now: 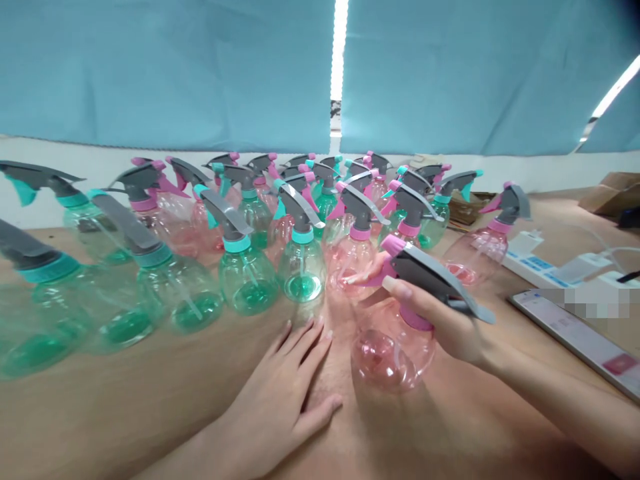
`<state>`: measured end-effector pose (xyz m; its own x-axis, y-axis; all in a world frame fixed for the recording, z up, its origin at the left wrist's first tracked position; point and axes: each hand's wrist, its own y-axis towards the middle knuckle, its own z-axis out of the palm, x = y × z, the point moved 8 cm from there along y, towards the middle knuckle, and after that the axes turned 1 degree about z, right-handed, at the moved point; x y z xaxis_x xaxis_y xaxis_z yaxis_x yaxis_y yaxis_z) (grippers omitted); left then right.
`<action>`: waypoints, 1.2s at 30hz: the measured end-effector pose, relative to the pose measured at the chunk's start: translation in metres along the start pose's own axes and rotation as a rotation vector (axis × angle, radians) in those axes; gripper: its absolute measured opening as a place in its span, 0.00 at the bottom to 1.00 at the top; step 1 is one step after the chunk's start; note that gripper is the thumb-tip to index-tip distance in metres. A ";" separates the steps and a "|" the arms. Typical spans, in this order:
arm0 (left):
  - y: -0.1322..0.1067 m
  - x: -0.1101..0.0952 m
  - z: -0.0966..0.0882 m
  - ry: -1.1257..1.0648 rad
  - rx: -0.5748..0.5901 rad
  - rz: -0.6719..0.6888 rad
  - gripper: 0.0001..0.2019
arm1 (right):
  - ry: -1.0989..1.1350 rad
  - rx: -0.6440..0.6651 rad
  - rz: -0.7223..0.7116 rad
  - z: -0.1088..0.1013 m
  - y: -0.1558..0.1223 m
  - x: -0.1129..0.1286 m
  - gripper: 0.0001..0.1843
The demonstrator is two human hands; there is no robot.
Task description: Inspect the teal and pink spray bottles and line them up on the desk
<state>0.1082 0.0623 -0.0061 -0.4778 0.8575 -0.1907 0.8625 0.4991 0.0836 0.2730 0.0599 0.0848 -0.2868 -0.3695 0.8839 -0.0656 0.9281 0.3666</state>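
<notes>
My right hand (450, 327) grips a clear pink spray bottle (393, 353) by its neck, just under the grey and pink spray head. The bottle leans a little, and whether its base touches the table cannot be made out. My left hand (295, 380) lies flat on the wooden table, palm down, fingers stretched out and holding nothing. Just past its fingertips stands a green spray bottle (303, 270), with another green spray bottle (247, 280) to its left. A second pink spray bottle (353, 257) stands behind the held one, partly covered by my right hand.
Several more green and pink spray bottles crowd the left and back of the table (200, 393). On the right lie a phone (575, 340) and a white power strip (535, 270) with plugs and cables. Cardboard (610, 193) sits at the far right, and a blue curtain (200, 73) hangs behind.
</notes>
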 end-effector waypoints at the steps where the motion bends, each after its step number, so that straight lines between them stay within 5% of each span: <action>1: 0.001 0.000 0.000 0.001 -0.003 0.003 0.32 | -0.007 -0.006 -0.004 -0.001 0.000 0.001 0.16; 11: -0.002 0.003 0.002 0.034 -0.024 0.009 0.31 | -0.165 -0.024 -0.018 -0.004 -0.002 0.010 0.19; 20: 0.000 0.002 0.001 0.017 -0.033 0.011 0.30 | 0.004 -0.011 0.018 -0.001 -0.004 0.000 0.08; 36: 0.001 0.003 0.000 0.018 -0.032 -0.006 0.29 | 0.032 0.007 0.017 0.001 -0.004 0.003 0.11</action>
<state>0.1073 0.0652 -0.0069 -0.4864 0.8564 -0.1733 0.8538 0.5080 0.1135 0.2718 0.0556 0.0859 -0.2567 -0.3553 0.8988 -0.0675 0.9343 0.3501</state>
